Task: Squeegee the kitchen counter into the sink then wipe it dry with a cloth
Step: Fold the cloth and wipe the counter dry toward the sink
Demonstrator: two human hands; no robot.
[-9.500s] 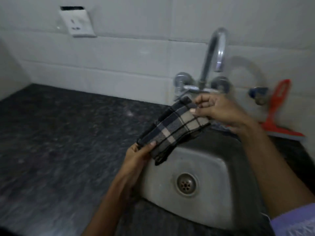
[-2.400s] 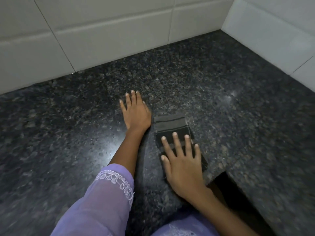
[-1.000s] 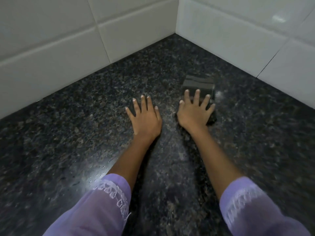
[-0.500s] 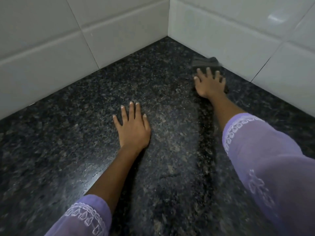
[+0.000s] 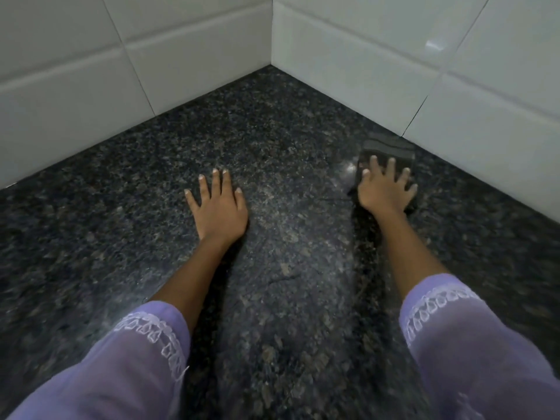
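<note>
A folded dark checked cloth [image 5: 389,148] lies flat on the dark speckled granite counter [image 5: 288,140], close to the white tiled wall on the right. My right hand [image 5: 386,187] presses down on the cloth with fingers spread, covering its near half. My left hand [image 5: 218,206] rests flat on the bare counter to the left, palm down, fingers apart, holding nothing. Neither the sink nor the squeegee is in view.
Two white tiled walls [image 5: 378,47] meet in a corner at the back of the counter. Purple sleeves with white trim [image 5: 145,353] cover both forearms near the bottom edge. A faint sheen shows on the stone between my arms.
My right hand has slid the cloth back from near the corner, along the right wall toward me. My left hand has stayed flat in about the same spot.
</note>
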